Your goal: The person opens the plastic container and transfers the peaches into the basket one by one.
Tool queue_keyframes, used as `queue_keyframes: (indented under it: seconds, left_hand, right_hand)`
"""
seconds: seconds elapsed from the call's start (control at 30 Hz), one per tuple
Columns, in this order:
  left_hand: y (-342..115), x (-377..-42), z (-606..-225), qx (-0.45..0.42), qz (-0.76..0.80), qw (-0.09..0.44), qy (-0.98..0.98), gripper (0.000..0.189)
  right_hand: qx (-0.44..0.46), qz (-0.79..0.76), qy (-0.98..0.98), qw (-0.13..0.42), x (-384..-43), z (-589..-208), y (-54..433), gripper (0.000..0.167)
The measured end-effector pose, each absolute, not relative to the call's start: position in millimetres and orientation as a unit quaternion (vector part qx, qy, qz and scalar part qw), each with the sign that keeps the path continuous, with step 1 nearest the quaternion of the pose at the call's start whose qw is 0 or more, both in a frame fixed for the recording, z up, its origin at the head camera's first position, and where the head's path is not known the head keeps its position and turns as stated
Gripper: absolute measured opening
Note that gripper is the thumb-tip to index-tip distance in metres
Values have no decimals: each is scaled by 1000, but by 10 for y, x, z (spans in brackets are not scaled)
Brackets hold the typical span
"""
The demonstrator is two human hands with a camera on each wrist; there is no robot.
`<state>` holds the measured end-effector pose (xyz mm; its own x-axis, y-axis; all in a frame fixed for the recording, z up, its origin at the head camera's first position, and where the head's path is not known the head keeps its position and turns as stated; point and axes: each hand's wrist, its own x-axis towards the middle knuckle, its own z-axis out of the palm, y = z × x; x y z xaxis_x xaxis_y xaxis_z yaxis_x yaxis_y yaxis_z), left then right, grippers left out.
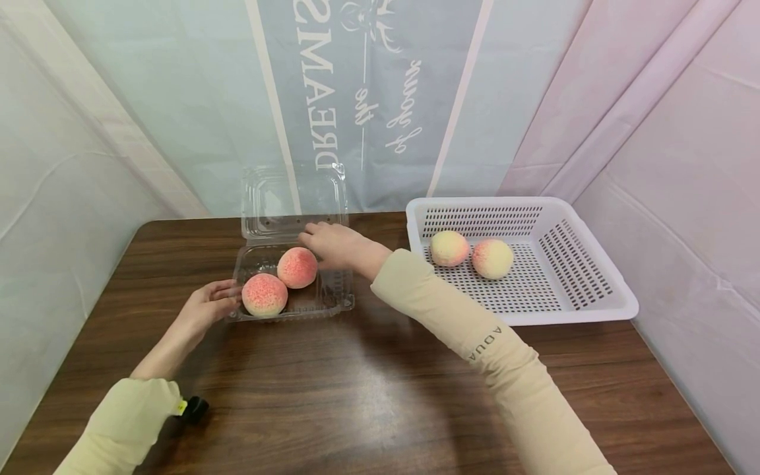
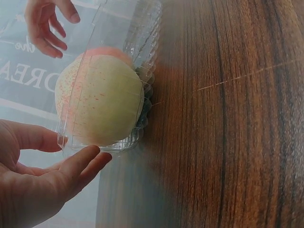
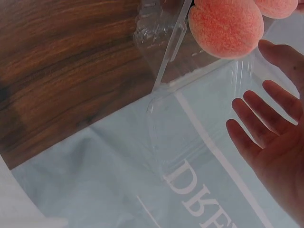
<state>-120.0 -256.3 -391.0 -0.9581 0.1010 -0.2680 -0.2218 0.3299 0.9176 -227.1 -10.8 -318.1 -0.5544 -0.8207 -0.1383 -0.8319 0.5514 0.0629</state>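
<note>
A clear plastic clamshell container (image 1: 335, 300) lies with its lid (image 1: 270, 204) raised at the back. Inside it are two pink peaches, a front-left one (image 1: 264, 295) and a back-right one (image 1: 297, 268). My left hand (image 1: 198, 313) touches the container's left side with fairly straight fingers; in the left wrist view its fingertips (image 2: 92, 151) lie along the side wall. My right hand (image 1: 335, 245) hovers at the back-right of the container, beside the back peach. In the right wrist view its fingers are spread and loosely bent, nothing in them, the thumb (image 3: 273, 50) close to the peach.
A white perforated basket (image 1: 623, 310) stands on the right of the wooden table (image 1: 309, 396), holding two yellow-pink peaches, a left one (image 1: 448, 249) and a right one (image 1: 493, 258). A lettered cloth (image 1: 380, 86) hangs behind the table's back edge.
</note>
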Motion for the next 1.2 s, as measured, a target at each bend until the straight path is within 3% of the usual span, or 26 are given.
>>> queue_keyframes:
  seconds: [0.2,1.2]
  left_hand:
    - [-2563,-1197,-3914,-36,578,140,803,52]
    - [-2565,-1200,-3891,-32,579,138,803,53]
  right_hand:
    - [-471,47,880,45,-2255,-3216,-141,44]
    - [-457,28,887,64,-2245,-3454,-373,56]
